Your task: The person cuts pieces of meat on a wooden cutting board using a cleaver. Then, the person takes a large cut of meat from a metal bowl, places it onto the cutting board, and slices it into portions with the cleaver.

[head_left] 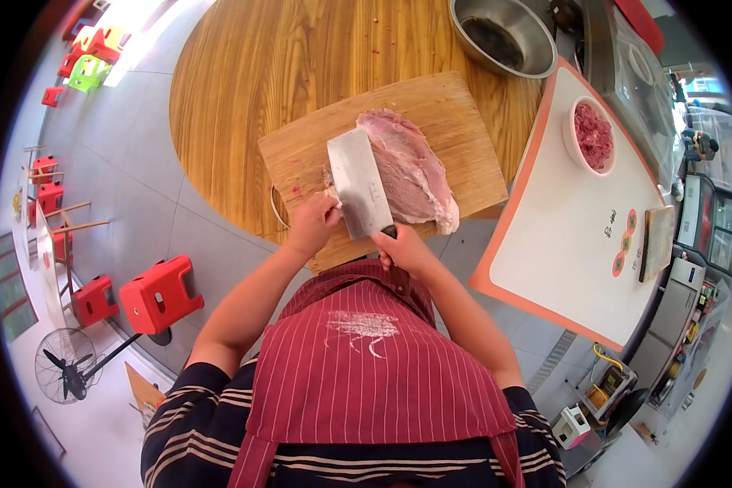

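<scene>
My right hand (409,250) is wrapped around the dark handle of a cleaver (356,180). The broad blade lies nearly flat over the cutting board (472,138), along the left edge of a large slab of raw meat (412,171). My left hand (314,223) is closed, its fingers curled in beside the blade's left edge. A small pale scrap (332,192) shows at those fingers, but whether they grip it I cannot tell. Part of the meat's left side is hidden under the blade.
The board rests on a round wooden table (244,98). A metal bowl (506,37) with dark liquid stands at the back right. On the white side table (537,236) sits a bowl of cut meat (594,137). Red stools (161,294) and a fan (67,368) are at left.
</scene>
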Demonstrator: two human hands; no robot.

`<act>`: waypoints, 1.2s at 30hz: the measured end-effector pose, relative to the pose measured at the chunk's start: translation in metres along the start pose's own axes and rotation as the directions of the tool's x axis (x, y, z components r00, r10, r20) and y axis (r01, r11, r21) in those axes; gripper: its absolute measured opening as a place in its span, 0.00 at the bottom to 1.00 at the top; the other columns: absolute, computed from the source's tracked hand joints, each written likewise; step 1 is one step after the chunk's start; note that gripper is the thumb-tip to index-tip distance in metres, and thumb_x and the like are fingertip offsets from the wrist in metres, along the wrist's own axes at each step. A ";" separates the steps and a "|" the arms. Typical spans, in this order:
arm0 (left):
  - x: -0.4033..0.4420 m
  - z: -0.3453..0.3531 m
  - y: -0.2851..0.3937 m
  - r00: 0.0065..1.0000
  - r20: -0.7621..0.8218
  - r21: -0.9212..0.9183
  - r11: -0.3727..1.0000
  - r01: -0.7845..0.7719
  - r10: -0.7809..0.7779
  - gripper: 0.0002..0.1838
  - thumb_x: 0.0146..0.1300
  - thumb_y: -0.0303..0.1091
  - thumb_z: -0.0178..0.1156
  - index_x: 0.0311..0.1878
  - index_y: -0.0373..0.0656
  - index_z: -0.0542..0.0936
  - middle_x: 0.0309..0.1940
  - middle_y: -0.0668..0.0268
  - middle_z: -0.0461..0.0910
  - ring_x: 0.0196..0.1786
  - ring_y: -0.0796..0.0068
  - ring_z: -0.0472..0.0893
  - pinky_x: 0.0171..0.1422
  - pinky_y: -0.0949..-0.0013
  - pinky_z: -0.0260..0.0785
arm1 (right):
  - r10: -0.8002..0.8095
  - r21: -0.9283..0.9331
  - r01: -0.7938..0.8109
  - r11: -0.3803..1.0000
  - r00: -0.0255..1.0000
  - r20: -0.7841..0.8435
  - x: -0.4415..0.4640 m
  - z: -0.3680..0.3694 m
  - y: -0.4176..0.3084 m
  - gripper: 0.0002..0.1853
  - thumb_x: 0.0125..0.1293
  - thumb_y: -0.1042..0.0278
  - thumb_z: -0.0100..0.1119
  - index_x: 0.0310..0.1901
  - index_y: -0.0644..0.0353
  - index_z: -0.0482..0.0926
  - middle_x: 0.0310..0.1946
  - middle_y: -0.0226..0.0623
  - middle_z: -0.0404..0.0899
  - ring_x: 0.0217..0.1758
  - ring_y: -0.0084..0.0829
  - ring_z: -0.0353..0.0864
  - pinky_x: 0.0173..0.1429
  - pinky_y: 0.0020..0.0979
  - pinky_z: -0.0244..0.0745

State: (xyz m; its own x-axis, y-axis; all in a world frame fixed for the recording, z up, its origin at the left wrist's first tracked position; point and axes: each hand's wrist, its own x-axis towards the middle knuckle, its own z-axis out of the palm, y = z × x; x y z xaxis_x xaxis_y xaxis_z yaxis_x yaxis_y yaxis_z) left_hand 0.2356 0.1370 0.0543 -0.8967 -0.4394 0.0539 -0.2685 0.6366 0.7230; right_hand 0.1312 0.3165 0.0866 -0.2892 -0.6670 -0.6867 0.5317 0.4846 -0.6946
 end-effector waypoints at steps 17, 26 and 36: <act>-0.032 -0.048 0.017 0.951 0.032 -0.171 0.935 0.310 -0.309 0.03 0.59 0.27 0.55 0.36 0.40 0.76 0.27 0.65 0.76 0.28 0.79 0.73 0.35 0.75 0.67 | -0.049 -0.416 0.126 0.901 0.980 0.192 0.028 0.043 -0.014 0.14 0.57 0.60 0.55 0.32 0.66 0.74 0.19 0.41 0.75 0.21 0.33 0.76 0.29 0.32 0.70; -0.001 -0.071 -0.006 0.927 -0.068 -0.518 0.807 0.284 -0.370 0.12 0.58 0.19 0.45 0.43 0.39 0.74 0.32 0.67 0.74 0.33 0.81 0.71 0.40 0.78 0.66 | 0.012 -0.422 -0.021 0.906 1.000 -0.025 -0.024 0.009 -0.012 0.15 0.57 0.59 0.56 0.34 0.66 0.73 0.19 0.39 0.75 0.21 0.30 0.75 0.29 0.31 0.70; 0.046 0.006 -0.016 0.999 0.043 0.217 0.976 0.024 -0.034 0.07 0.54 0.28 0.56 0.35 0.39 0.78 0.29 0.56 0.74 0.36 0.58 0.75 0.41 0.61 0.68 | 0.011 -0.212 -0.062 0.975 0.972 -0.235 -0.050 -0.031 -0.004 0.12 0.60 0.64 0.55 0.32 0.66 0.71 0.15 0.29 0.70 0.15 0.20 0.68 0.21 0.24 0.64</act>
State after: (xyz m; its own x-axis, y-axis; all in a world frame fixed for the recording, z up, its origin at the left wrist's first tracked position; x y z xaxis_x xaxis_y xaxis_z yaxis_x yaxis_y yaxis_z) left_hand 0.1966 0.1110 0.0410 -0.9013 -0.4333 0.0001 -0.3597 0.7482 0.5575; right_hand 0.1186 0.3652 0.1173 -0.4620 -0.5102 -0.7255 0.3676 0.6343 -0.6801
